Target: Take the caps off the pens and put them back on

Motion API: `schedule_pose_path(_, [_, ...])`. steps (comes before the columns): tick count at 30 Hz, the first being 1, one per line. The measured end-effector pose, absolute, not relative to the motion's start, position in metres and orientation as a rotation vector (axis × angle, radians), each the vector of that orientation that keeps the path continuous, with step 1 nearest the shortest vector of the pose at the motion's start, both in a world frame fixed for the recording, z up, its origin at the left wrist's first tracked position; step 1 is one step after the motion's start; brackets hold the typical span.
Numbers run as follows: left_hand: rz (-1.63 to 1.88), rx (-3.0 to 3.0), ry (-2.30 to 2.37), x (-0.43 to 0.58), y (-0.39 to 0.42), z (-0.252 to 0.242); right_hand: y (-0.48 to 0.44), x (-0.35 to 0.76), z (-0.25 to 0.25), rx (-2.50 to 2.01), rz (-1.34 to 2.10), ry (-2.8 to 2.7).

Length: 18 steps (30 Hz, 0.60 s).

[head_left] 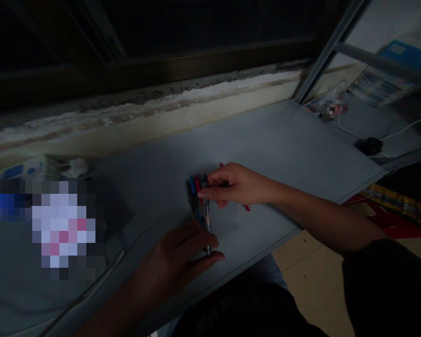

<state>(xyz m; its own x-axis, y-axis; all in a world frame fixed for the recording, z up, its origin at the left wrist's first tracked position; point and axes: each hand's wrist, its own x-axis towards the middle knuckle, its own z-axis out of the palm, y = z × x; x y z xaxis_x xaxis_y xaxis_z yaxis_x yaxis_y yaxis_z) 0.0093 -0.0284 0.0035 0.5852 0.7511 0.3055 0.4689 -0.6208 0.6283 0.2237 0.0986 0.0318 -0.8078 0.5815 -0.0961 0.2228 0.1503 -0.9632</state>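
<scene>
Pens seemingly between left hand and right hand.

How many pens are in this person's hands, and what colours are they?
Black pen: 1
Blue pen: 1
Red pens: 2
Silver pen: 1
Total: 5, though the left hand and right hand hide parts, so the count may be off.
</scene>
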Motion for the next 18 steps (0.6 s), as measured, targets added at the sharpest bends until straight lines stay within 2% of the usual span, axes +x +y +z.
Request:
schedule_pose_path(6, [0.787,2.399,1.011,0.013,-0.029,0.004,0.102,0.226,0.035,-0.808,1.596,-2.148])
schedule_pose_path(10, [0.757,2.497,1.228,0.014,-0.025,0.007,0.115,0.233,0.035,-1.016,1.210,-2.323])
schedule_pose_path(14, [0.579,2.577,1.478,0.013,-0.019,-0.001,0.123,0.240,0.034,-1.325,0.715,-2.594])
schedule_pose_path(18, [0.446,2.548,1.674,0.015,-0.018,-0.006,0.121,0.241,0.034,-1.401,0.563,-2.629])
